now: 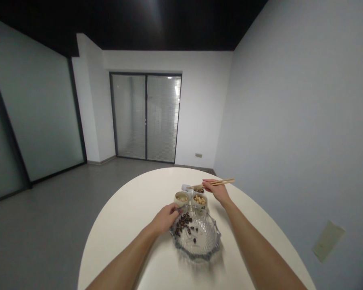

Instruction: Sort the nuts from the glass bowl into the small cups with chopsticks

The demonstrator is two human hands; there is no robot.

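My right hand [216, 189] is closed around a pair of wooden chopsticks [228, 181], their tips reaching left over the back of a group of small cups. At the left rim of a scalloped clear glass bowl [196, 255], my left hand [167, 217] grips the edge. Dark brown oval beans [184, 220] lie mostly in the bowl's left side, with a few apart near its middle. Just behind the bowl, one cup holds peanuts [199, 199] and a cream cup [182, 194] holds pale pieces. Farther back are a cup with brownish pieces [199, 190] and a white cup [186, 187], its contents unclear.
Everything stands on a round white table [124, 213]. A pale wall [290, 121] runs close along the right, with a cover plate [328, 241] low on it. Glass doors with blinds [145, 117] are across the room, and frosted panels [42, 108] line the left.
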